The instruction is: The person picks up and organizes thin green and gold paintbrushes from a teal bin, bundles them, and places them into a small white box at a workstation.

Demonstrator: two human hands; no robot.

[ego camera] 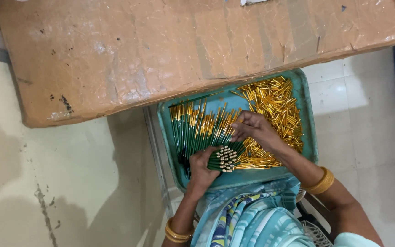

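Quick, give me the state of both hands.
Left hand: closed around a bundle of green pencils.
Right hand: fingers bent, resting on the loose green pencils in the teal tray; a grip cannot be told.

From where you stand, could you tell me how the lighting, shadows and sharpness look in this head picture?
Head view: soft, even light; the taped brown board shows dull glare on its wrapping and casts a broad shadow over the floor beneath; the teal tray, left hand and right hand are fairly sharp, though single gold pieces blend together; the far corners look softer.
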